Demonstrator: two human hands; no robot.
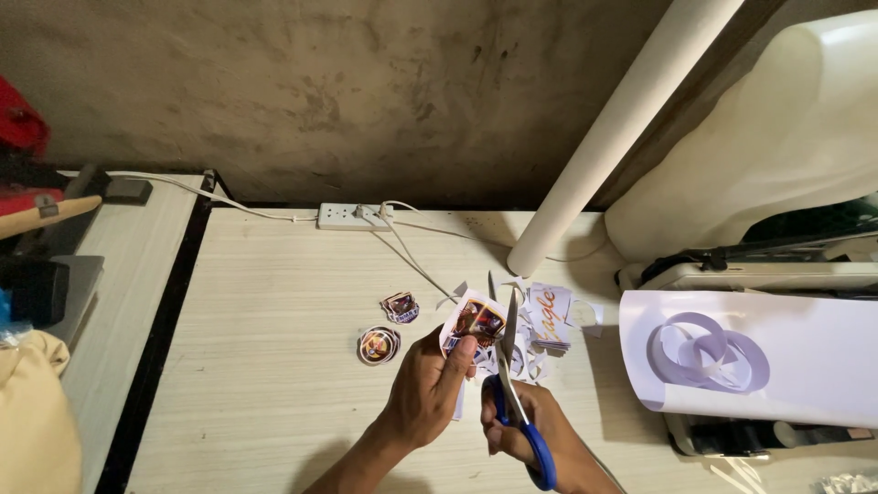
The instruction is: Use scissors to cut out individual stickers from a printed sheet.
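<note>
My left hand (433,380) pinches a small printed sticker sheet (473,324) and holds it upright above the wooden table (274,366). In my right hand (521,430) are blue-handled scissors (515,393), their blades pointing up along the right edge of that sheet. Two cut-out stickers lie on the table to the left: a round one (378,345) and a smaller one (401,307). Behind the hands lies a heap of paper offcuts and printed pieces (549,320).
A white power strip (352,216) with cables sits at the table's back edge. A long white roll (613,137) leans against the wall. A cutting machine with a white printed sheet (759,352) fills the right side. A second table (128,265) with tools stands left.
</note>
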